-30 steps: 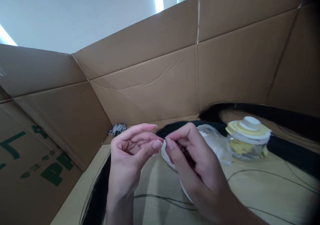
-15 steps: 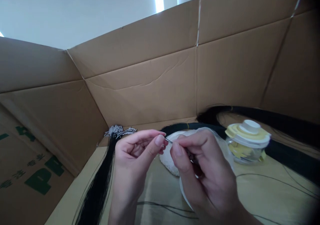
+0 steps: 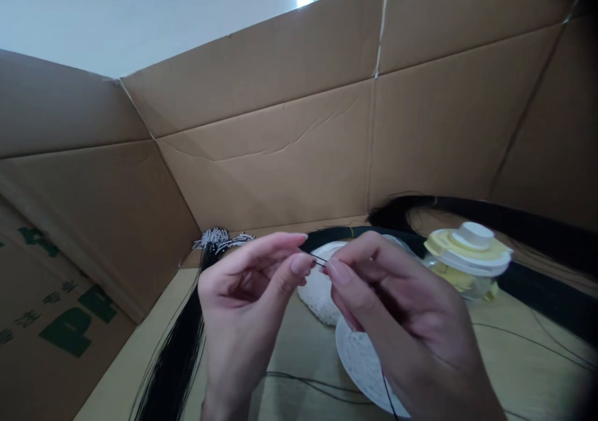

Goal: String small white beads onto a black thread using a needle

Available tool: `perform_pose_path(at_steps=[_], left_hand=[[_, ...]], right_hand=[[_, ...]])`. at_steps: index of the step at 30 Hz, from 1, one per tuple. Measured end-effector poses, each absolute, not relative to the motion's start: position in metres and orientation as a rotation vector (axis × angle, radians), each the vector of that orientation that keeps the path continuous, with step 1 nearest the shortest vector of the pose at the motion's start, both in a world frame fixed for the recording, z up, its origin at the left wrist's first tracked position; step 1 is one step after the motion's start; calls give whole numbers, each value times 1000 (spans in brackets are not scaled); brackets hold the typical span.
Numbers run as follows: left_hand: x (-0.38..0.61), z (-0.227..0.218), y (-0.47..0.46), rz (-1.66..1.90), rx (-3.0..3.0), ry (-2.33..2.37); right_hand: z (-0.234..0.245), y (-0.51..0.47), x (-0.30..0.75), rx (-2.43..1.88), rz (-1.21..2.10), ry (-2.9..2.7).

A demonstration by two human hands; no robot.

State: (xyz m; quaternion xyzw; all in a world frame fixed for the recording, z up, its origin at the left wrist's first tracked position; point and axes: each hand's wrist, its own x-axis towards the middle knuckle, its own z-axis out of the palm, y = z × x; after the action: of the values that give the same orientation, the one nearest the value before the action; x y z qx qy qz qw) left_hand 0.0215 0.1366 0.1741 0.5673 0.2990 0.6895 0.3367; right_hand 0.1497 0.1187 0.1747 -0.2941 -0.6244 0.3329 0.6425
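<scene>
Thin black cord (image 3: 319, 260) runs in a short stretch between the fingertips of both hands. My left hand (image 3: 247, 309) has its index finger lifted a little, while the thumb tip presses the cord against another finger. My right hand (image 3: 402, 321) pinches the same cord between thumb and index finger. A black strand (image 3: 387, 391) hangs below the right hand. Behind and under the hands lie a white heap of tiny pieces (image 3: 317, 296) and a round white dish (image 3: 355, 352), both partly covered by the right hand.
At left lies a bundle of black cords (image 3: 180, 352) with beaded grey-white ends (image 3: 212, 240). A clear jar with a yellow and white lid (image 3: 471, 253) stands at right, beside dark cord bundles (image 3: 546, 290). Cardboard walls (image 3: 271, 141) enclose the table (image 3: 523, 359); loose cords (image 3: 317, 387) cross it.
My left index finger has lifted away from the thumb. My right hand has turned and shifted slightly right, uncovering more of the round dish. The view has shifted slightly.
</scene>
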Motion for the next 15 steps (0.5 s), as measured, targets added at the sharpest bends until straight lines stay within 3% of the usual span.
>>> perform_pose_path(at_steps=[7,15], left_hand=[[28,176,146,1698,1181,406],[33,173,148,1384,936,73]], right_hand=[[174,114,152,-725,821,-1437],[166,104,147,-832,512,-1337]])
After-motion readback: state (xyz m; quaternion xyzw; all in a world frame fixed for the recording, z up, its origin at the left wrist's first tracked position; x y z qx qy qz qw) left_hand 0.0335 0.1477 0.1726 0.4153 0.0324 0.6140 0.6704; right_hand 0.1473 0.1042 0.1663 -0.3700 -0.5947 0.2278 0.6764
